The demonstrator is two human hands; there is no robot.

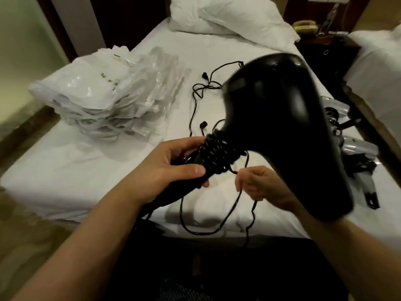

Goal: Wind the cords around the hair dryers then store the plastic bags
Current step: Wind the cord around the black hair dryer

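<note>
Left hand [173, 168] grips the black hair dryer [282, 127] by its cord-wrapped handle above the bed [65, 170], right hand [260, 187] pinches the loose cord [230, 213], plastic bags [104, 94] piled far left.

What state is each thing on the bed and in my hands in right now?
Black hair dryer: held up, handle partly wound.
Cord: several coils on the handle, the rest hanging loose.
Left hand: grips the handle.
Right hand: pinches the loose cord.
Plastic bags: piled on the bed, not stored.
Second cord: loose, unwound on the sheet.
</note>
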